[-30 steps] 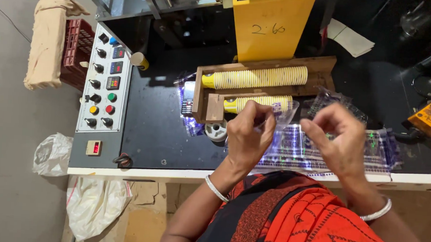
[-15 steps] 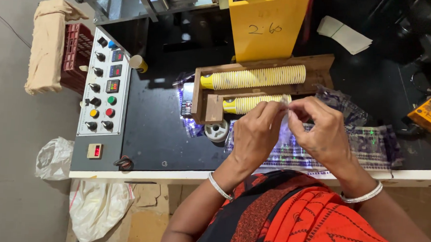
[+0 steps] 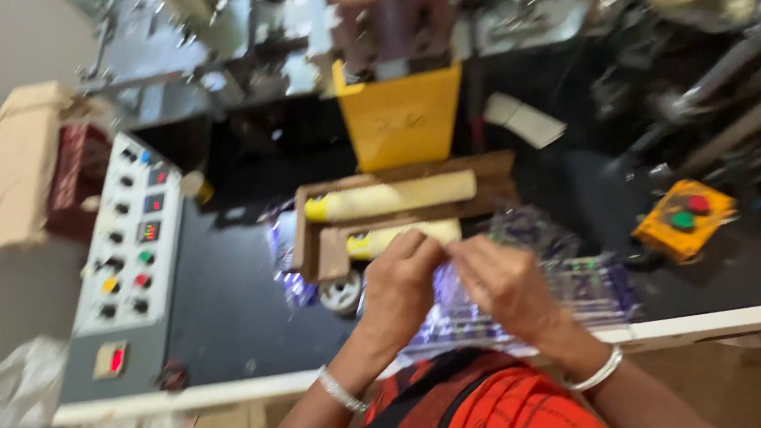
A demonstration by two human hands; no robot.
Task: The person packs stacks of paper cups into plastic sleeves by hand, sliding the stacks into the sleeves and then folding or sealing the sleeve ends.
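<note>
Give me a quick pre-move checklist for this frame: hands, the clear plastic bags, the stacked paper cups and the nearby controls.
1. Both hands on the work: ok. Left hand and right hand meet at the clear plastic bags.
2. Grip on a single bag: cannot tell, the frame is blurred.
3. Paper cup stacks lying in the wooden tray: ok.
4. Hands apart from the control panel: ok.
5. Yellow button box untouched, to the right: ok.
</note>
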